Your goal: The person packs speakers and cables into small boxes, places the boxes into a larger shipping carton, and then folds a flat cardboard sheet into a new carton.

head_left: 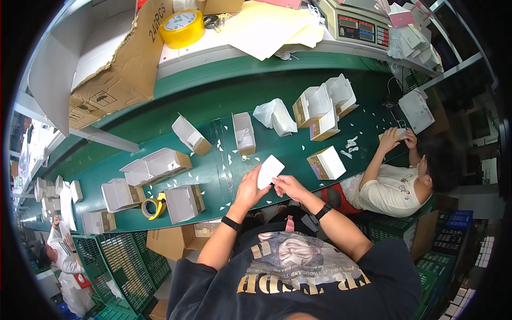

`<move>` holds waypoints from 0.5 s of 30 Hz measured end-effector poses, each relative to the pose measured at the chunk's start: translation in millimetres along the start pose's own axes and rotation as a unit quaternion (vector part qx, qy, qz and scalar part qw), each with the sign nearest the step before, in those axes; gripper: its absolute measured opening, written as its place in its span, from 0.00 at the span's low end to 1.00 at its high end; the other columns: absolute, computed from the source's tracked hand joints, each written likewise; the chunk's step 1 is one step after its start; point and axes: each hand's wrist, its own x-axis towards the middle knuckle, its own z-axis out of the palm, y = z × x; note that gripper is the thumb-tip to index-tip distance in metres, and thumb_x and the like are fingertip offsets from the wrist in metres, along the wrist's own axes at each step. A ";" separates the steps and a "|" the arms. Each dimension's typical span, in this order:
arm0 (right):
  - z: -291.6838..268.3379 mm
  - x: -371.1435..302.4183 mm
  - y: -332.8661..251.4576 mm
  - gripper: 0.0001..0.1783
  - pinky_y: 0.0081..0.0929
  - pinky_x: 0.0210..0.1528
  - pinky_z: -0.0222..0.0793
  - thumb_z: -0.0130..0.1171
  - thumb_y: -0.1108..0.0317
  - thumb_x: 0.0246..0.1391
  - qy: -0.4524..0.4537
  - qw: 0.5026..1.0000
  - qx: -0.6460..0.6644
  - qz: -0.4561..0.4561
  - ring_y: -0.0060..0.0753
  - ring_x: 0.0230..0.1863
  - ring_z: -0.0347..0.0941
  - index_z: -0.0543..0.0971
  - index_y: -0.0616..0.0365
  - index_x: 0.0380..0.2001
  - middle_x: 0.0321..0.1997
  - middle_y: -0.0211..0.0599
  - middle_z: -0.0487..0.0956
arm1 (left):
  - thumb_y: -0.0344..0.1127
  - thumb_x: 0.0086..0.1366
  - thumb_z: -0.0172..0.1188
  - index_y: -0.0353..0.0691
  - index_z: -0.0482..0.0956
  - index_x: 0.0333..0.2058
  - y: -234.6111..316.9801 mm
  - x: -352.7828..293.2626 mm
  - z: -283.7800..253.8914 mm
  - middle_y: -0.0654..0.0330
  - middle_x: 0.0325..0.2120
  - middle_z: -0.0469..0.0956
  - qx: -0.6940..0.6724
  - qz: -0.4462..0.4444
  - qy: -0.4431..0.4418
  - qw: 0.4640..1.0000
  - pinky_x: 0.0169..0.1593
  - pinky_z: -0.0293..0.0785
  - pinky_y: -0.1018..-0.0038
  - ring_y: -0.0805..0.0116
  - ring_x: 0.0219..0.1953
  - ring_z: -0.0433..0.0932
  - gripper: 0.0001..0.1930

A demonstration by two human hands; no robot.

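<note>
My left hand (249, 188) is closed around a flat white piece (271, 169), which looks like a small white box or folded card. At its lower right edge, the bent fingers of my right hand (290, 187) pinch close to a corner. The exact thing between those fingertips is hidden. Both hands are over the near edge of the green table (277, 145). Beyond them stands an open carton (244, 134) with something white inside. A white plastic bag (277, 116) lies farther back.
Several open cartons (184, 204) stand left, near a yellow tape dispenser (153, 207). More cartons (316, 104) cluster at the back right, beside small white cables (350, 145). White scraps dot the table. A co-worker (397, 181) sits right. A shelf above carries tape (182, 29) and a scale (360, 26).
</note>
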 end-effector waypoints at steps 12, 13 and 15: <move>-6.5 -0.2 -30.2 0.16 0.21 0.29 0.71 0.52 0.58 0.67 -0.037 0.993 -0.019 0.107 0.25 0.25 0.73 0.74 0.60 0.31 0.27 0.32 0.75 | 0.38 0.50 0.71 0.34 0.62 0.61 11.9 2.7 2.6 0.43 0.54 0.71 0.002 -0.021 -0.009 1.000 0.58 0.70 0.57 0.43 0.54 0.72 0.41; -9.1 0.9 -30.2 0.16 0.21 0.29 0.71 0.52 0.58 0.67 -0.038 0.993 -0.023 0.106 0.25 0.25 0.73 0.74 0.60 0.31 0.27 0.32 0.75 | 0.39 0.50 0.71 0.32 0.63 0.60 18.6 5.6 4.6 0.43 0.52 0.72 0.034 -0.026 0.005 0.999 0.57 0.71 0.57 0.43 0.53 0.73 0.40; -11.4 0.2 -22.0 0.15 0.22 0.29 0.71 0.52 0.58 0.67 -0.062 0.996 -0.004 0.060 0.25 0.26 0.73 0.74 0.59 0.31 0.27 0.31 0.75 | 0.42 0.50 0.71 0.30 0.64 0.57 32.7 7.9 12.2 0.44 0.49 0.73 0.100 -0.041 0.034 0.994 0.55 0.72 0.57 0.44 0.51 0.74 0.39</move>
